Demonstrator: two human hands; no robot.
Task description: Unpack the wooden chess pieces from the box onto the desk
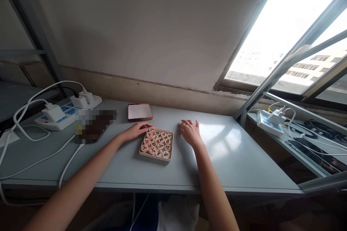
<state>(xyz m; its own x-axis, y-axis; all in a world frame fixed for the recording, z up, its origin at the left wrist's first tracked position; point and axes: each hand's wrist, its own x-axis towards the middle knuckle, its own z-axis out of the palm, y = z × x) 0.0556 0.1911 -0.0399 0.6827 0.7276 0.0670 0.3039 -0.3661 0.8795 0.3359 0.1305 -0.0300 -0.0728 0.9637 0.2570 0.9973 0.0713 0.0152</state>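
Note:
A shallow light-coloured box (pixel 155 156) rests on the grey desk, filled with round wooden Chinese chess pieces (pixel 161 139) in rows. Some pieces carry red characters, others black or dark green ones. At the box's far left corner is my left hand (pixel 135 131), its fingers stretched out and slightly apart, the tips at the rim beside a red-marked piece. To the right of the box, my right hand (pixel 190 131) is palm down just over or on the desk, fingers spread. Whether anything lies under its fingertips I cannot make out. Behind the box sits a shallow lid (pixel 140 112) with its pale inside facing up.
On the left lie a white power strip (pixel 58 120) with plugged-in chargers, loose white cables and a blurred dark phone-like object (pixel 99 126). A metal frame post (pixel 260 92) stands at the right. Beyond it, a lower shelf holds another power strip (pixel 269 123) and dark devices.

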